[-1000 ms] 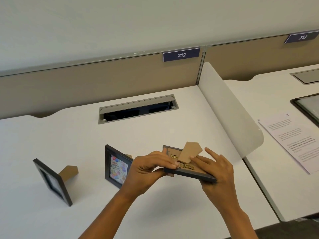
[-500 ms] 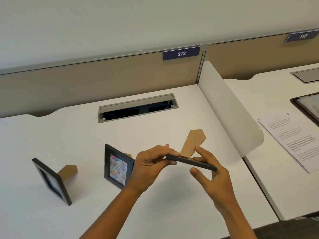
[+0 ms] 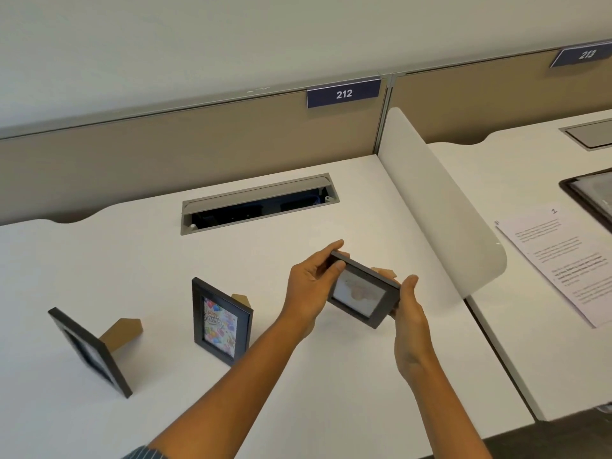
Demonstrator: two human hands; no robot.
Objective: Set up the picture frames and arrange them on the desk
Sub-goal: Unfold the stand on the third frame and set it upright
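Hands share one small dark frame above the white tabletop, glass toward the camera; the left hand has its grip pinched on the frame's upper left corner, thumb in front, fingers behind; the right hand clamps the lower right end; a cardboard stand tip shows behind it; two more frames, the birthday frame and the leftmost frame, stand upright to the left, well apart.

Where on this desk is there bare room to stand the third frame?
Bare desk lies under the held frame, between the birthday frame and the white divider. The left side, with the leftmost frame, is taken.
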